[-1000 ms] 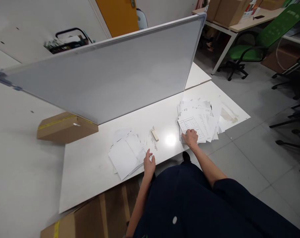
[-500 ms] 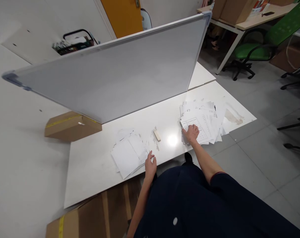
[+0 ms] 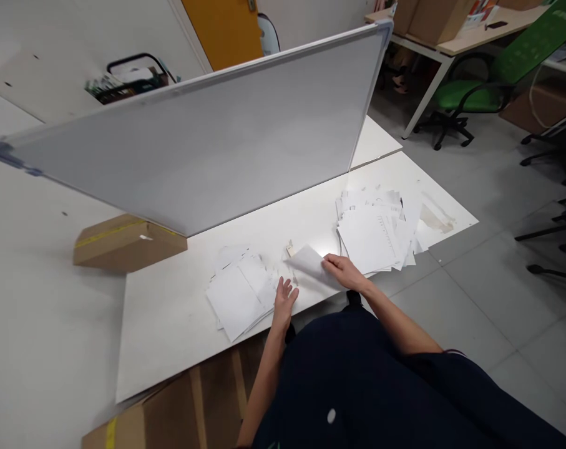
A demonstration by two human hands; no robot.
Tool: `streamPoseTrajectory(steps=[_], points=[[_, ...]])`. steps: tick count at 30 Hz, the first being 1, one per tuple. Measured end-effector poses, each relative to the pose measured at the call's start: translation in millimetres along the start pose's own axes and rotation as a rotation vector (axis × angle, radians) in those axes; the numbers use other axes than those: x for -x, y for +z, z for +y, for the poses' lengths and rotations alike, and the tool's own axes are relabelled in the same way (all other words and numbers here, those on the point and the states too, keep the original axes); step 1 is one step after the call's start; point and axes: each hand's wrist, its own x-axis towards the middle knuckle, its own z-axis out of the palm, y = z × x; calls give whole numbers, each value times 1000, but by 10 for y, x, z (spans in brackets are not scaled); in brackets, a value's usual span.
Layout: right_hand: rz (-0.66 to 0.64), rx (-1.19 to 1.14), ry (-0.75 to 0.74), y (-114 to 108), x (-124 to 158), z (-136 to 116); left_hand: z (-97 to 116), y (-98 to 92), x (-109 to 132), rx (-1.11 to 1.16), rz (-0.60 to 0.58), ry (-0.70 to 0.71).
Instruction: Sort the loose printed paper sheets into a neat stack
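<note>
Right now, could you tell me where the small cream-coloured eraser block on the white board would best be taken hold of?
Probably across the long sides of the small cream-coloured eraser block, from above and from the far side: it lies flat. The white paper sheet held in the right hand covers its near end.

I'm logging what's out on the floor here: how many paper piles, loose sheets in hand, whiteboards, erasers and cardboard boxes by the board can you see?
Paper piles: 2, left pile and right pile
Sheet in the right hand: 1
Whiteboard: 1
Eraser, partly hidden: 1
Cardboard boxes: 2, far box and near box
Total: 7
</note>
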Motion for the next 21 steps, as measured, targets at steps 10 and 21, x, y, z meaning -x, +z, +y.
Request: streamPoseTrajectory(steps=[10, 21], points=[[490, 396, 432, -125, -533, 799, 172, 15, 89, 264, 79, -15], [572, 682, 553, -98, -640, 1266, -16, -44, 88, 218, 128, 39]])
